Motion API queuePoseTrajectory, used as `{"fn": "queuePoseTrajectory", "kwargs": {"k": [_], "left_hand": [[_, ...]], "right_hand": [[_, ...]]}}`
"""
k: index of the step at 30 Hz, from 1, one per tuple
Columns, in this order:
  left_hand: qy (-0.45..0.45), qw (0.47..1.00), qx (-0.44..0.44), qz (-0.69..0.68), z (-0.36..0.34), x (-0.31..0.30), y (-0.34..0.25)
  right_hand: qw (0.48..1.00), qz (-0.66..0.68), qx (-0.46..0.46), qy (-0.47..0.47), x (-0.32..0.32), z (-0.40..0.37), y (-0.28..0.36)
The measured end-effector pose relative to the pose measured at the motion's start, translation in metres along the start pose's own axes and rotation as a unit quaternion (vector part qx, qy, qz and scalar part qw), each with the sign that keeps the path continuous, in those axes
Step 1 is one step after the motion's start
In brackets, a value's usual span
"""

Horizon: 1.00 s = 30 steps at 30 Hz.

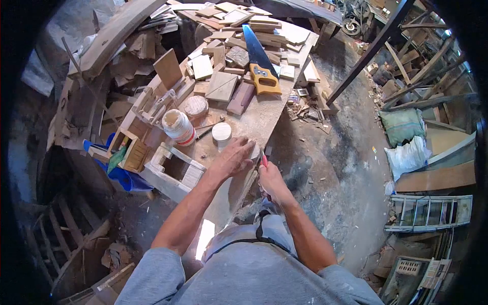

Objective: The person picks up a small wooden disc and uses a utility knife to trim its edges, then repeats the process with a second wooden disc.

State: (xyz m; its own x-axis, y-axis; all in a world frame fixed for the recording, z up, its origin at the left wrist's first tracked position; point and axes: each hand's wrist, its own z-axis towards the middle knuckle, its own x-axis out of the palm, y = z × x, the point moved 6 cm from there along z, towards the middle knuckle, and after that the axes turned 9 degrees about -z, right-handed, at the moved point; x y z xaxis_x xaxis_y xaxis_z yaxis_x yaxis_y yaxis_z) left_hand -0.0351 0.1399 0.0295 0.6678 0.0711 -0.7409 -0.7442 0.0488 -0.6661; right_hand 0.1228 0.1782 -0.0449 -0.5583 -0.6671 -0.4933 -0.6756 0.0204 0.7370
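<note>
My left hand (235, 157) lies at the near edge of the wooden workbench (262, 124), fingers bent over a small pale wood piece (255, 151) that they press there. Just beyond the bench edge, my right hand (274, 180) is wrapped round a red-handled tool (264, 160). Its tip meets or nearly meets the pale piece; the exact kind of tool is hidden by my fingers. Close to my left hand stands a round white-topped container (221, 132). A white jar (178, 127) with a smeared rim is farther left.
A handsaw (262, 61) with a yellow handle lies on heaped wood offcuts (222, 85). Wooden frame pieces (175, 165) sit on the left of the bench. Scraps litter the floor (325, 188). Sacks (401, 127) and timber line the right side.
</note>
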Motion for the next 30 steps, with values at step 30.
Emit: {"fn": "queuePoseTrajectory", "kwargs": {"k": [30], "left_hand": [[-0.107, 0.994, 0.001, 0.018, -0.011, 0.008, -0.001]], "right_hand": [[0.989, -0.081, -0.072, -0.102, -0.004, -0.023, 0.019]]}}
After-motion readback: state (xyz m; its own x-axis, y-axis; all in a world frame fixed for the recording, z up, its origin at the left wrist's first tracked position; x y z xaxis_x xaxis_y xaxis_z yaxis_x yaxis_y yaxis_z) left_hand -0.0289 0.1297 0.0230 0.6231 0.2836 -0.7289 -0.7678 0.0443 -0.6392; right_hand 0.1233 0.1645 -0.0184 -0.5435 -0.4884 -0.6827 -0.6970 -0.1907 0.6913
